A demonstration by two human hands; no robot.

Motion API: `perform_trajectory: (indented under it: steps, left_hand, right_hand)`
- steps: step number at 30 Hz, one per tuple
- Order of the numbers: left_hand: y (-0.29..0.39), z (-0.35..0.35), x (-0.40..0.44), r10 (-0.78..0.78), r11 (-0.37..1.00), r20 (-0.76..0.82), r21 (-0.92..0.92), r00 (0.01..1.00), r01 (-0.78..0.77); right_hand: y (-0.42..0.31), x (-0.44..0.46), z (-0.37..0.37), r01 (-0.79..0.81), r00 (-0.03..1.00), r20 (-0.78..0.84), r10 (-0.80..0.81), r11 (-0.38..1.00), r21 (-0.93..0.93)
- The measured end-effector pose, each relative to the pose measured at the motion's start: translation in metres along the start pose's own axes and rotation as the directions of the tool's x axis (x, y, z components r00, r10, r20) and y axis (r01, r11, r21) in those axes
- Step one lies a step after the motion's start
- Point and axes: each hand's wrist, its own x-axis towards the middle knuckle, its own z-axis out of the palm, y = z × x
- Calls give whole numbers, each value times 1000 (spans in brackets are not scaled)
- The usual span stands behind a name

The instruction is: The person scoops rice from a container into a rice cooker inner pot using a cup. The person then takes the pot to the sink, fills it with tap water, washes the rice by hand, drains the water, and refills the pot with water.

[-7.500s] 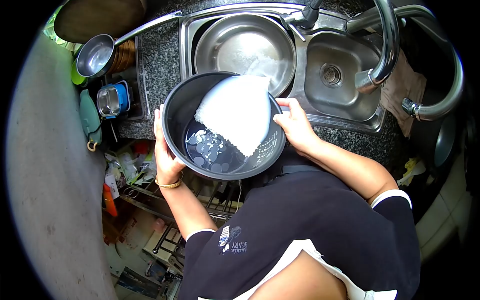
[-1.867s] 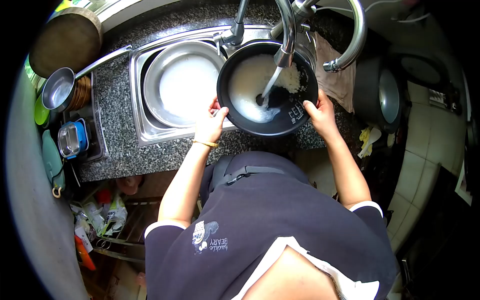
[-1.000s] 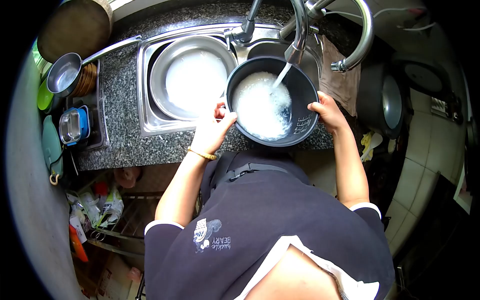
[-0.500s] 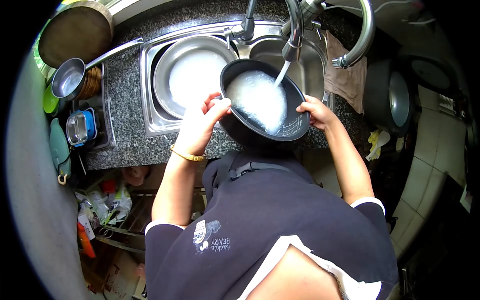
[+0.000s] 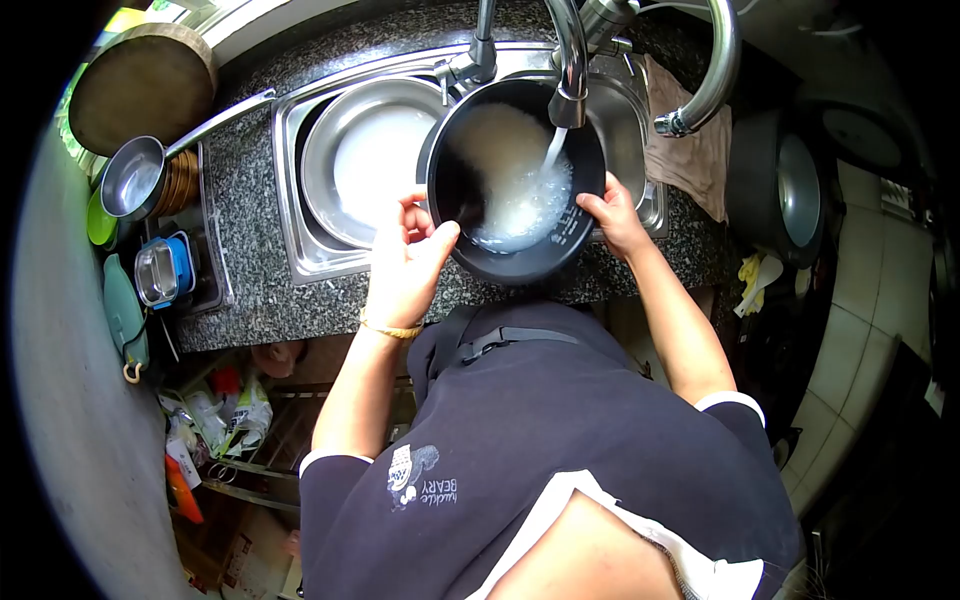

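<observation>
A black rice cooker inner pot [image 5: 540, 258] is held between my hands above the sink's right side. My left hand [image 5: 412, 255] grips its left rim, thumb on top and fingers beneath. On the right rim, my right hand [image 5: 612, 215] is closed with the thumb over the edge. Water from the faucet [image 5: 568, 100] runs into the pot. Inside lies cloudy water [image 5: 520, 205] with a pale mass of what looks like rice toward the far side. To the left, a large metal basin [image 5: 330, 125] with whitish liquid sits in the left sink bowl.
A brown cloth [image 5: 690, 150] hangs over the right sink edge. Another curved spout [image 5: 715, 85] arches above it. On the left stand a small saucepan [image 5: 133, 178], a round wooden board [image 5: 142, 88] and a blue container [image 5: 165, 270]. A dark pot [image 5: 795, 190] is at right.
The pot has shifted slightly left and up and sits more level, having been tilted before. The foamy white water now looks clearer, with the pale mass showing.
</observation>
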Motion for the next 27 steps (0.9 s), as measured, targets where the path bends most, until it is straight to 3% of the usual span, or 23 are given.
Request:
perform_trajectory:
  steps: [3,5,7,9,11,13,15,17,19,21,22,23,25,27]
  left_hand:
    - [-29,7,8,71,997,-30,11,997,-71]
    - [-55,11,15,64,998,-85,-15,994,-66]
    - [-79,14,21,35,999,-69,-39,997,-38]
    - [-95,18,24,-94,980,-23,-179,995,88]
    - [-99,24,24,-132,969,-5,-213,991,128]
    - [-106,28,24,-258,927,82,-260,963,271]
    - [-102,28,25,-313,906,77,-274,947,322]
    - [-85,27,28,-427,838,99,-331,899,434]
    - [-68,30,29,-432,865,40,-264,901,427]
    - [-62,30,31,-272,945,8,-186,962,269]
    - [-58,29,32,-213,976,0,-47,977,213]
    - [-53,27,32,-212,976,-5,-47,977,212]
    - [-42,26,32,-30,999,24,32,999,29]
    - [-31,19,33,57,983,42,172,997,-63]
  right_hand:
    - [-11,2,0,199,973,-99,-209,975,-98]
    - [-23,3,-6,290,950,-61,-306,937,-196]
    - [-43,-1,-7,285,945,-94,-312,931,-230]
    - [-68,-6,-9,184,946,-67,-318,693,-698]
    - [-95,-10,4,183,924,-86,-372,630,-754]
    - [-106,-10,5,165,929,-51,-367,533,-830]
    - [-106,-8,-5,176,934,-40,-355,554,-814]
    - [-97,-9,-20,126,976,-39,-212,711,-692]
    - [-80,-12,-29,99,980,-67,-188,749,-655]
    - [-64,-20,-34,-92,987,-160,8,845,-527]
    - [-57,-25,-30,-160,979,-183,86,884,-440]
    - [-41,-27,-31,-181,976,-181,118,906,-384]
    - [-17,-36,-19,-195,969,-206,137,935,-295]
    - [4,-38,-14,-165,971,-212,111,952,-259]
